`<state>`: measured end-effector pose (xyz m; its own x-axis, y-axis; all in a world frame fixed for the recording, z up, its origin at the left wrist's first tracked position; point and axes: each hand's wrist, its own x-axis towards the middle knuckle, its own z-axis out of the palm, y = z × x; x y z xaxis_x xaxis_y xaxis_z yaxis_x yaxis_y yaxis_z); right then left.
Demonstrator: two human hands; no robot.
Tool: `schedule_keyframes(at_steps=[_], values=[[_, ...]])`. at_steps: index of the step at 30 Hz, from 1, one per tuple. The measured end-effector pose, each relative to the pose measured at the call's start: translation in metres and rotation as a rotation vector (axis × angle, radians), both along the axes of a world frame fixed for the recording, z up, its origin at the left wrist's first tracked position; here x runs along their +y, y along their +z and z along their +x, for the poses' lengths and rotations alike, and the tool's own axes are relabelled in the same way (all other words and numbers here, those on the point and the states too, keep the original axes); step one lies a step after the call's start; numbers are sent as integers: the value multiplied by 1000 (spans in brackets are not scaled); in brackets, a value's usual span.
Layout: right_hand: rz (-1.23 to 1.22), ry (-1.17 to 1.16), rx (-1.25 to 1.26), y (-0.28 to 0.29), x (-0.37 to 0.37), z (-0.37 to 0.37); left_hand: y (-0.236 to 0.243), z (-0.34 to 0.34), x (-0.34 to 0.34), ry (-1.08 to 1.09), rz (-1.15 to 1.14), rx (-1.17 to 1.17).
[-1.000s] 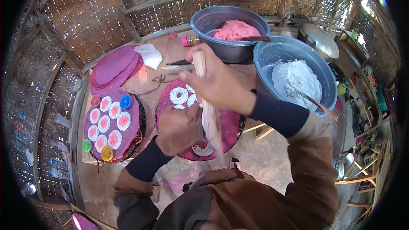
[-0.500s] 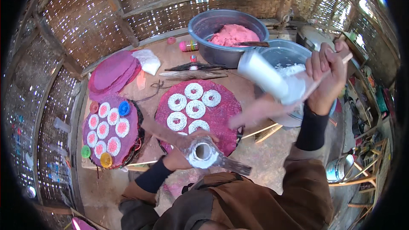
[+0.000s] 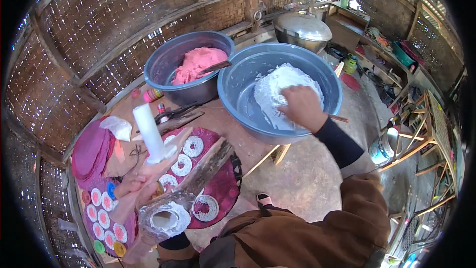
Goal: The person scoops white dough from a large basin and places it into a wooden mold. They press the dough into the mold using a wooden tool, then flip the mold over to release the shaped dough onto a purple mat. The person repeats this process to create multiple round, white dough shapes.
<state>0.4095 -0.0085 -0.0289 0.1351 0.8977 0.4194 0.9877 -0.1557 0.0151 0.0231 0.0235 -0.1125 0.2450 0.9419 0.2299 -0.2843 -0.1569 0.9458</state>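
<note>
Head view: I see the left hand (image 3: 133, 184) closed on the wooden handle of a white-cylindered plunger (image 3: 150, 131), which stands nearly upright. A hollow wooden press (image 3: 206, 166) overlaps it, its tube mouth smeared white; I cannot tell how the fingers meet that piece. The right hand (image 3: 303, 106) rests on the white dough (image 3: 270, 89) inside a blue-grey basin (image 3: 233, 74), its fingers bent; I cannot tell whether they grip any. Below the press, white rings (image 3: 193, 146) lie on a round purple mat (image 3: 223, 188). Just beside the basin, a darker tub (image 3: 157, 72) holds pink dough (image 3: 198, 63).
</note>
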Motion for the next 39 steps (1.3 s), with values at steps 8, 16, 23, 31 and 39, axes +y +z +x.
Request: schedule_keyframes(at_steps=[8, 16, 23, 31, 39], values=[[-249, -43, -272, 7, -15, 61, 2, 0, -6, 263, -8, 294], [-245, 248, -558, -16, 55, 58, 10, 9, -1, 375, 25, 511], [-458, 454, -827, -36, 105, 63, 18, 12, -4, 419, 91, 634], [-537, 527, -771, -27, 63, 62, 32, 12, -9, 424, 215, 712], [-631, 402, -556, -2, 5, 64, 65, 14, -16, 439, 540, 839]])
